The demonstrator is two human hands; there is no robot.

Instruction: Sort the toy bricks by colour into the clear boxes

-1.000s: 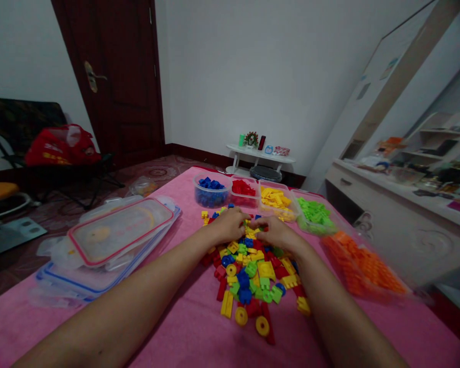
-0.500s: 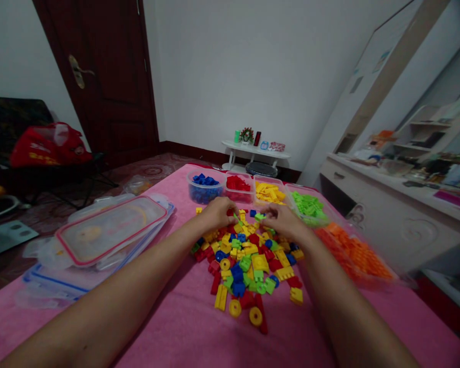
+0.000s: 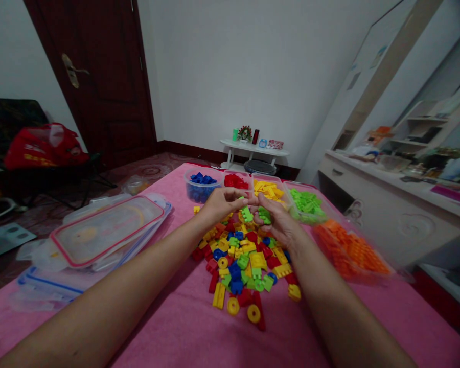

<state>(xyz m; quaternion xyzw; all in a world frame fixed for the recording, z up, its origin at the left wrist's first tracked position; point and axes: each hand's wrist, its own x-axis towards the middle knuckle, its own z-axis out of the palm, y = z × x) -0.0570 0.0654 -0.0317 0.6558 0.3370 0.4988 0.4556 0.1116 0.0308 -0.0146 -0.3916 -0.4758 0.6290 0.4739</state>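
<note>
My left hand (image 3: 223, 202) reaches over the back of a mixed pile of plastic building blocks (image 3: 235, 255), its fingers pointing towards my other hand. A bit of a green block (image 3: 242, 198) shows between its thumb and fingers. Facing it, my right hand (image 3: 279, 223) is curled around green building blocks (image 3: 265, 215). Another green block (image 3: 247, 214) sits between the two hands; I cannot tell which one supports it. Red, yellow, blue and green pieces make up the pile on the pink cloth (image 3: 168, 327).
Behind the pile stand tubs of blue (image 3: 201, 191), red (image 3: 235, 181), yellow (image 3: 269, 190) and green blocks (image 3: 307, 203). A tub of orange blocks (image 3: 352, 253) is at the right. Clear lids (image 3: 107, 230) lie stacked on the left. A dresser (image 3: 398, 194) flanks the right side.
My hands have risen from the back of the pile and come together. Green blocks now show in my right hand, and the left fingers have stretched towards it.
</note>
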